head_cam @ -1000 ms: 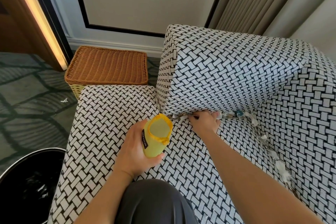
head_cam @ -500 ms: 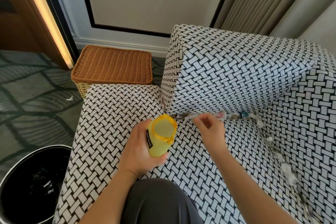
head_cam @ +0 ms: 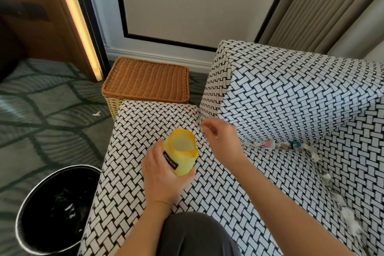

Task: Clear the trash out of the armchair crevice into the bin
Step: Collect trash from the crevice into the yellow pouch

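I sit over a black-and-white woven armchair [head_cam: 145, 131]. Colourful wrappers and paper scraps [head_cam: 270, 144] are jammed along the crevice under its side cushion [head_cam: 291, 100]. More white scraps [head_cam: 349, 218] run down the crevice on the right. My left hand [head_cam: 160, 178] grips a soft yellow container [head_cam: 182, 158] with its mouth facing up. My right hand [head_cam: 224, 141] hovers just right of that mouth, at the crevice's left end. Its fingertips are pinched on something too small to make out. A black round bin [head_cam: 68, 168] stands on the floor at lower left, with scraps inside.
A brown wicker basket [head_cam: 147, 81] with a closed lid stands against the wall behind the seat's far edge. One white scrap [head_cam: 96, 113] lies on the patterned green carpet. My knee in dark trousers [head_cam: 197, 235] rests against the seat front. Curtains hang at the upper right.
My right hand has come out of the crevice and moved left and up toward the yellow container, fingers pinched. My left hand holds the container in about the same place.
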The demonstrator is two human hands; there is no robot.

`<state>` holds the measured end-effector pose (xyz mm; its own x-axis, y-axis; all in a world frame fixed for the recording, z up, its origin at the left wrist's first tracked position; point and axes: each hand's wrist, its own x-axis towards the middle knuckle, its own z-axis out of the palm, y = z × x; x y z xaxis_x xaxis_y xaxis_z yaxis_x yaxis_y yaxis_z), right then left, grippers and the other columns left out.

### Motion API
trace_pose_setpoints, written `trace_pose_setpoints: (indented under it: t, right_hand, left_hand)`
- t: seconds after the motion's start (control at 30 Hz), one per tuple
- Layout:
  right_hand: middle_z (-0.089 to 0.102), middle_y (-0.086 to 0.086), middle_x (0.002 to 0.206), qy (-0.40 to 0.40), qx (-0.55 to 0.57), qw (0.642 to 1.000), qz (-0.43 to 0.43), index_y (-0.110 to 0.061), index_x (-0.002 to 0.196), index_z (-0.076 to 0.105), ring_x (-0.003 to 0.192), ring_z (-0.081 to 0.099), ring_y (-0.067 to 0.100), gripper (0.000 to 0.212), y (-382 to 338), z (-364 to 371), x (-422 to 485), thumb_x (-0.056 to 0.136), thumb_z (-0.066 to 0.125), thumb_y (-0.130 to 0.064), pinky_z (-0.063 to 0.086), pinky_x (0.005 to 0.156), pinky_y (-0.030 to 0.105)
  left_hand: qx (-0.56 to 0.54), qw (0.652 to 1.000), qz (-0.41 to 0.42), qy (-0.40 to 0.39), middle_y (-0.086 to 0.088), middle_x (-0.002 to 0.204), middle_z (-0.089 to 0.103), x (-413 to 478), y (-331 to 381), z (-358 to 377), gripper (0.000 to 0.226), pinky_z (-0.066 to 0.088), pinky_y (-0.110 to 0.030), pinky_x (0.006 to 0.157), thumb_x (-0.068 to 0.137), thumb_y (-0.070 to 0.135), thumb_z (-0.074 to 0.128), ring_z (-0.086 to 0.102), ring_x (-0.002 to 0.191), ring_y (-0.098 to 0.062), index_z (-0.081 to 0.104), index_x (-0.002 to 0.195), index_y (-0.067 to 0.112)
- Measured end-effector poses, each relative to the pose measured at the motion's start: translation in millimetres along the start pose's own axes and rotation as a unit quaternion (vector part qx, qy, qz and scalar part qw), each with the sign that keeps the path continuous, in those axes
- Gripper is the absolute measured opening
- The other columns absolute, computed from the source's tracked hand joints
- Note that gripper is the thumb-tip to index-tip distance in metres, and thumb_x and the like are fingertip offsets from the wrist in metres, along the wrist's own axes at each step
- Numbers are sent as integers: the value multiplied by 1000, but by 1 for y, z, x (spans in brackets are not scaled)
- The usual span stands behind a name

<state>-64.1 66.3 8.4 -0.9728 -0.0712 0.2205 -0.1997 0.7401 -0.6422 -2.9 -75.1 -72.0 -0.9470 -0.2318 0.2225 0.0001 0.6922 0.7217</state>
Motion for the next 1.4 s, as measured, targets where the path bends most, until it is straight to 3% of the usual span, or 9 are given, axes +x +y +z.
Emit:
trace_pose_setpoints:
  t: [0.1, 0.23, 0.4, 0.53, 0.7, 1.1, 1.2, 1.3, 1.4]
  right_hand:
    - [62, 11, 106, -93, -204, 968, -112, -3, 107, 62, 99, 56, 23, 25, -11, 24, 39, 86, 52, 5, 51, 85, 32]
    - [55, 8, 114, -281, -484, 819, -125, -10, 114, 53, 111, 47, 25, 27, -28, 37, 92, 88, 49, -2, 43, 90, 38]
    - [56, 8, 117, -345, -550, 757, -72, -7, 122, 50, 107, 54, 27, 33, -24, 47, 119, 89, 53, -7, 44, 87, 38]
    - [59, 4, 114, -359, -609, 696, -123, -12, 118, 54, 108, 54, 24, 34, -18, 52, 127, 86, 63, -20, 38, 92, 34]
    - [59, -1, 101, -382, -632, 660, -137, -14, 116, 52, 100, 56, 21, 37, -13, 54, 128, 84, 64, -28, 36, 89, 32]
    - [42, 6, 140, -400, -648, 644, -78, -13, 133, 42, 134, 30, 26, 37, -15, 61, 124, 96, 37, -14, 15, 111, 36]
    - [57, 4, 111, -397, -620, 667, -113, -12, 119, 53, 106, 50, 22, 27, -16, 57, 124, 94, 44, -10, 29, 101, 36]
    - [54, 2, 88, -398, -579, 702, -115, -9, 104, 57, 83, 53, 20, 18, -15, 51, 127, 87, 58, -12, 44, 83, 33]
    - [58, 5, 88, -366, -472, 798, -73, -4, 85, 56, 78, 58, 22, 8, -21, 44, 125, 84, 62, -10, 50, 70, 31]
  left_hand:
    - [-3, 999, -21, 32, -8, 123, 47, -1, -4, -5, 97, 38, -45, 97, 53, 64, 62, 46, 113, -27, 32, 129, 13]
    - [-27, 999, -32, 27, -4, 124, 45, -1, -10, -7, 96, 41, -45, 98, 53, 62, 66, 44, 116, -24, 31, 130, 16]
    - [-39, 999, -16, 21, 1, 123, 44, 0, -13, -6, 95, 42, -45, 98, 54, 64, 65, 44, 116, -20, 30, 130, 20]
    - [-41, 999, -14, 21, 1, 125, 44, 0, -13, -6, 95, 40, -46, 101, 54, 66, 63, 43, 118, -19, 28, 130, 22]
    - [-39, 999, -16, 16, 0, 124, 45, 1, -13, -7, 93, 40, -48, 100, 53, 66, 62, 45, 117, -20, 29, 129, 23]
    - [-25, 999, -14, 14, 1, 125, 46, 0, -14, -6, 92, 38, -44, 101, 54, 66, 62, 45, 117, -19, 34, 129, 20]
    - [-10, 1000, -9, 17, 0, 125, 47, 1, -16, -4, 92, 36, -41, 102, 55, 66, 62, 45, 118, -20, 35, 129, 19]
    - [-6, 1000, -10, 13, 0, 125, 47, 0, -14, -4, 92, 34, -38, 100, 55, 66, 61, 45, 116, -19, 33, 129, 21]
    - [-10, 1000, -17, 9, 0, 125, 46, 0, -13, -4, 92, 34, -38, 100, 54, 67, 61, 45, 117, -19, 33, 129, 21]
